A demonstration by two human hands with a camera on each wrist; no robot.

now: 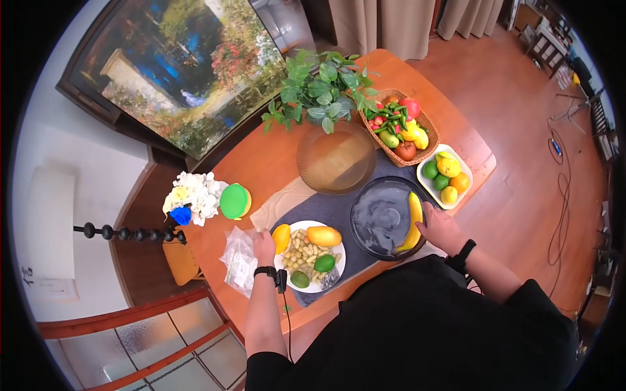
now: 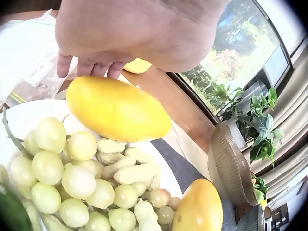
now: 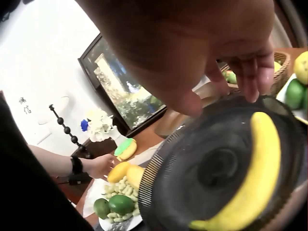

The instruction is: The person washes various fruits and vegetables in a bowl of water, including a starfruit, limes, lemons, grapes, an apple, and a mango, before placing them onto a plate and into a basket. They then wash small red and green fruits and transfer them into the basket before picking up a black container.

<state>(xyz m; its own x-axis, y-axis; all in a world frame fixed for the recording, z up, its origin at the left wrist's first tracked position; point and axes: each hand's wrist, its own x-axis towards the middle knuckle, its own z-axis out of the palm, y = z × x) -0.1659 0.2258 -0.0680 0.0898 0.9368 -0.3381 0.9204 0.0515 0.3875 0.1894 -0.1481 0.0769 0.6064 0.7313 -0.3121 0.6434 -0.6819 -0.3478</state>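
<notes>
My left hand (image 1: 264,248) is at the left rim of a white plate (image 1: 341,250), fingertips right behind a yellow mango (image 2: 118,109). On the plate lie green grapes (image 2: 77,180), peanuts (image 2: 134,173), a second mango (image 1: 324,236) and two green fruits (image 1: 324,262). In the head view, my right hand (image 1: 443,229) is by the right rim of a round dark dish (image 1: 378,218). A banana (image 3: 260,178) lies inside that dish along its right side. Seen from the right wrist, the fingers (image 3: 248,79) hang loosely over the rim, apart from the banana.
A clear plastic bag (image 1: 240,260) lies left of the plate. Behind stand a ribbed amber bowl (image 1: 336,159), a wicker basket (image 1: 427,133) of produce, leafy greenery (image 1: 319,88) and a green-lidded container (image 1: 235,201). A white tray (image 1: 464,156) of fruit sits at the right.
</notes>
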